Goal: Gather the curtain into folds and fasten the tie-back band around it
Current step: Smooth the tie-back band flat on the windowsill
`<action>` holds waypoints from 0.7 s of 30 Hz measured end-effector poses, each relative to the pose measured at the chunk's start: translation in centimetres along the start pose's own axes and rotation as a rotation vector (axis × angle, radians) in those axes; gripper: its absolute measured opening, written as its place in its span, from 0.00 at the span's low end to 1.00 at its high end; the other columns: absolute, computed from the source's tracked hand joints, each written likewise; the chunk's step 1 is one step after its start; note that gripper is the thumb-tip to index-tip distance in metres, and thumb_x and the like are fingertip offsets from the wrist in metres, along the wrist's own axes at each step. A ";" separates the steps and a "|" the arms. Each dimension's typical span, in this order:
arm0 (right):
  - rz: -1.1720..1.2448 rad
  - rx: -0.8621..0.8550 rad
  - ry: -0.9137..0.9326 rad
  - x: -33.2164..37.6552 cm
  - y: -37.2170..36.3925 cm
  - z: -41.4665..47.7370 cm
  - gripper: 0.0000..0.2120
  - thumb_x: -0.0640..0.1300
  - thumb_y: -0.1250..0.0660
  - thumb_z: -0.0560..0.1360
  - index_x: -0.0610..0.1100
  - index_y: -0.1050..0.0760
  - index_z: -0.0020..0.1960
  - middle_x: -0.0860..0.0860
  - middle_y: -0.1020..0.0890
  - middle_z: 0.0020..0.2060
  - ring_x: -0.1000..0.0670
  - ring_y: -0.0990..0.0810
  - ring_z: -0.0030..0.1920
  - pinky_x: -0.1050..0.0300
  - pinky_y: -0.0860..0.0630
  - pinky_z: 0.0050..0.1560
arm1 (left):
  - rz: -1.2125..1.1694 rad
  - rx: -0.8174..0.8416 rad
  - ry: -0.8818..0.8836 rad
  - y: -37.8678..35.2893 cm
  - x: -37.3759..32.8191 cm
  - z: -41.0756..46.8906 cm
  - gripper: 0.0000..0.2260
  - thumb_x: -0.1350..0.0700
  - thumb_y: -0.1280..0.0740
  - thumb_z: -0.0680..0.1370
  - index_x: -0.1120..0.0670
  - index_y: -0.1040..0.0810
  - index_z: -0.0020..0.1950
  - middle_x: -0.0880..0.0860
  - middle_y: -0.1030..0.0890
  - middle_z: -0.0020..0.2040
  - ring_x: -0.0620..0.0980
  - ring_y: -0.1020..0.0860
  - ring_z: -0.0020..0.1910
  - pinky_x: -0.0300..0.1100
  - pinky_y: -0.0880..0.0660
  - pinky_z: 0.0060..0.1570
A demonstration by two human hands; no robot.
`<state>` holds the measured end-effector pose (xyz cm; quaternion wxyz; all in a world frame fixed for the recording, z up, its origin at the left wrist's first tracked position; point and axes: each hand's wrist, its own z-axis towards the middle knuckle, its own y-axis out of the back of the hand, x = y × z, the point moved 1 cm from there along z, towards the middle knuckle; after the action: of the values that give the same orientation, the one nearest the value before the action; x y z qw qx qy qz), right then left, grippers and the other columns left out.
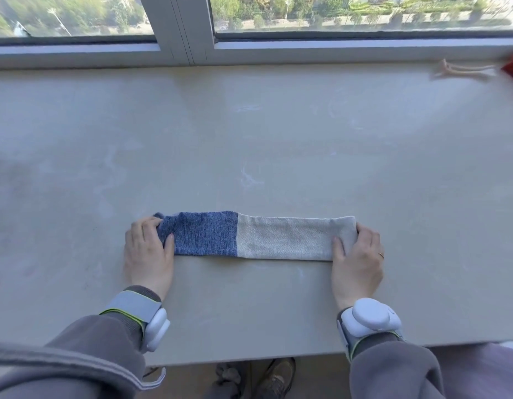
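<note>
A long fabric tie-back band (255, 236), blue on its left half and beige on its right half, lies flat and stretched out near the front of a wide pale window ledge (249, 139). My left hand (148, 249) grips the band's blue end, thumb on top. My right hand (357, 251) grips the beige end the same way. Both wrists wear white devices on grey straps. No curtain is in view.
The window frame (180, 30) runs along the back of the ledge. A red item with a pale cord (462, 71) lies at the far right back corner. The ledge's front edge is just below my wrists; my shoes (278, 375) show beneath it.
</note>
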<state>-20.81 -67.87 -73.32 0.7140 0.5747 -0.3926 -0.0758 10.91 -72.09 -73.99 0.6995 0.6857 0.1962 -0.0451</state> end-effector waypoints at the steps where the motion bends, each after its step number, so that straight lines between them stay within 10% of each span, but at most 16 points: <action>1: 0.048 0.009 -0.023 0.5 0.0 -0.3 0.16 0.42 0.31 0.73 0.38 0.27 0.58 0.41 0.23 0.54 0.37 0.24 0.53 0.47 0.28 0.48 | -0.032 0.013 0.019 0.2 -0.4 -0.1 0.13 0.63 0.32 0.74 0.66 0.27 0.56 0.66 0.26 0.55 0.66 0.28 0.55 0.56 0.32 0.57; 10: 0.298 0.161 -0.028 7.0 -0.1 -3.6 0.10 0.44 0.33 0.75 0.41 0.26 0.54 0.44 0.19 0.47 0.40 0.22 0.49 0.56 0.38 0.40 | -0.335 0.125 0.082 0.9 -8.0 -2.2 0.11 0.56 0.34 0.76 0.59 0.28 0.55 0.57 0.22 0.52 0.58 0.25 0.52 0.45 0.32 0.46; 17: 0.424 0.272 0.003 9.2 2.1 -4.4 0.08 0.46 0.33 0.74 0.45 0.30 0.50 0.48 0.21 0.41 0.42 0.23 0.45 0.55 0.38 0.39 | -0.644 0.260 0.032 3.1 -11.1 -3.4 0.08 0.58 0.34 0.75 0.52 0.32 0.49 0.46 0.25 0.60 0.49 0.25 0.58 0.46 0.30 0.57; 21: 0.469 0.331 0.030 11.0 4.8 -5.1 0.08 0.47 0.34 0.74 0.48 0.33 0.48 0.48 0.20 0.42 0.43 0.22 0.44 0.54 0.34 0.39 | -0.720 0.324 0.073 6.0 -13.5 -3.9 0.09 0.57 0.36 0.76 0.57 0.34 0.51 0.46 0.23 0.47 0.52 0.25 0.42 0.46 0.29 0.45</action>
<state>-11.71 -68.59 -64.07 0.6143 0.5779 -0.5114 0.1648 -0.32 -70.75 -63.77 0.5142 0.6756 0.4391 -0.2937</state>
